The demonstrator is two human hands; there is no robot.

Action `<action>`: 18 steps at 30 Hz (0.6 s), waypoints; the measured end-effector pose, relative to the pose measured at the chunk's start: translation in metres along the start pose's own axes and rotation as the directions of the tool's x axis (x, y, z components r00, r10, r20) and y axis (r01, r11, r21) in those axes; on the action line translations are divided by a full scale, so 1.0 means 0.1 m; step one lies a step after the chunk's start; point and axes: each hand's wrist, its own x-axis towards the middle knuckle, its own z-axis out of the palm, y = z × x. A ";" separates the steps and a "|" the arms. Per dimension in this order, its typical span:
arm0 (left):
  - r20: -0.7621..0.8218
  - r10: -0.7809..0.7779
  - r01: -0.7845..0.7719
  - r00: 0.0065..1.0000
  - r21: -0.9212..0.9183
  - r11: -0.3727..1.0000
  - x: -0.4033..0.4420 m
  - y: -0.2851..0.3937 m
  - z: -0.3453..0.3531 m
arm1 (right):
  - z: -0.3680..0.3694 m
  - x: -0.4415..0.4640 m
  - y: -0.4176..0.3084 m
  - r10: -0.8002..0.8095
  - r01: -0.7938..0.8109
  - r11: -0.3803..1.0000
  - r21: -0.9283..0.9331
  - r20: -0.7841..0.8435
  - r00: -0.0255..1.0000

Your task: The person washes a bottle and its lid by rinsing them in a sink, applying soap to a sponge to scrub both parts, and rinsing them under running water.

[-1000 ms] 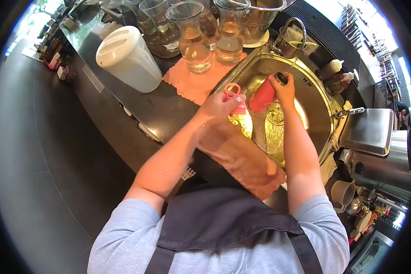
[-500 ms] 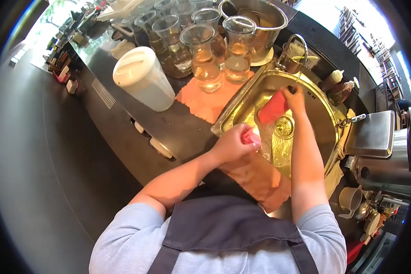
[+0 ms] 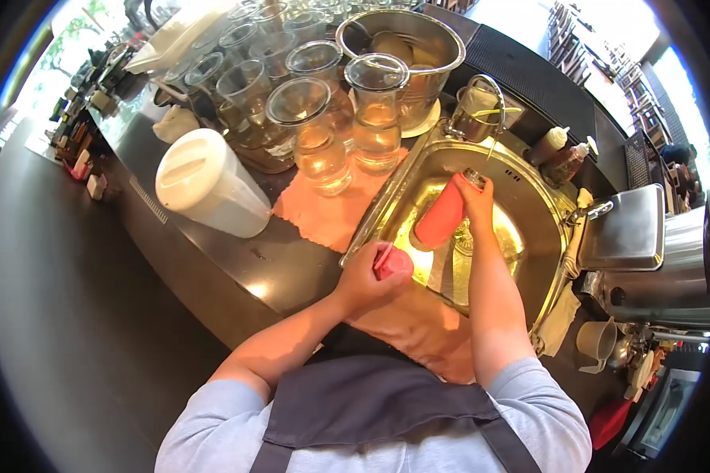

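My right hand (image 3: 476, 203) is wrapped round the upper part of a red bottle (image 3: 439, 217), which leans over the sink (image 3: 521, 209). Its uncovered mouth points up and away from me, below a curved metal tap (image 3: 503, 98). A thin stream of water falls from the tap near that mouth. Closed at the sink's near left corner, my left hand (image 3: 360, 282) grips a pinkish-red bottle cap (image 3: 394, 263). Under my left forearm an orange-brown cloth (image 3: 418, 331) lies along the sink's near edge.
Left of the sink stand glass carafes (image 3: 320, 162) on a pink cloth (image 3: 308, 213) and a white lidded pitcher (image 3: 217, 185). A metal bucket (image 3: 426, 79) is behind. Squeeze bottles (image 3: 550, 146) and a metal tray (image 3: 625, 229) stand right of it.
My right hand has brought the bottle lower and nearer me, and its mouth now shows. The left hand has turned, so more of the cap shows. My whole view has shifted.
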 end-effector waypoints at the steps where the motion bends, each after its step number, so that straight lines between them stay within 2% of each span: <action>1: 0.010 0.024 -0.024 1.000 0.042 0.999 -0.01 0.01 0.00 | -0.02 0.00 0.06 0.023 -0.023 1.000 0.009 0.013 1.000; 3: 0.016 0.023 -0.023 1.000 0.010 1.000 -0.03 0.05 0.03 | -0.09 0.00 0.20 0.031 -0.031 0.999 -0.006 0.033 0.999; 5: -0.028 0.024 -0.025 0.999 -0.044 0.999 -0.02 0.09 0.03 | -0.10 0.05 0.32 0.357 -0.386 0.909 0.160 0.181 0.916; 6: -0.042 0.029 -0.032 0.999 -0.066 0.997 -0.03 0.08 0.03 | -0.10 0.04 0.35 0.421 -0.453 0.881 0.134 0.215 0.881; 7: -0.034 0.032 -0.034 0.999 -0.069 0.997 -0.02 0.05 0.04 | -0.07 0.06 0.44 0.422 -0.453 0.881 0.136 0.207 0.883; 9: -0.051 0.078 -0.082 0.996 -0.081 0.993 -0.01 -0.01 0.05 | 0.05 0.14 0.65 0.468 -0.477 0.803 0.357 0.118 0.876; 11: -0.039 0.083 -0.085 0.996 -0.064 0.994 0.01 0.01 0.03 | 0.11 0.22 0.76 0.501 -0.489 0.806 0.334 0.056 0.864; 13: -0.029 0.080 -0.082 0.996 -0.049 0.995 -0.01 0.01 0.03 | 0.21 0.04 0.59 0.524 -0.409 0.780 0.474 -0.137 0.841; 14: -0.039 0.085 -0.087 0.996 -0.047 0.995 -0.01 0.00 0.03 | 0.20 -0.06 0.52 0.522 -0.451 0.804 0.387 -0.097 0.848; 15: -0.051 0.092 -0.094 0.994 -0.046 0.994 -0.01 0.00 0.03 | 0.32 0.06 1.00 0.459 -0.453 0.887 0.087 -0.251 0.852; 18: -0.061 0.087 -0.090 0.994 -0.049 0.995 -0.02 -0.10 0.07 | 0.68 -0.40 0.66 0.497 -0.498 0.865 0.060 -0.246 0.832</action>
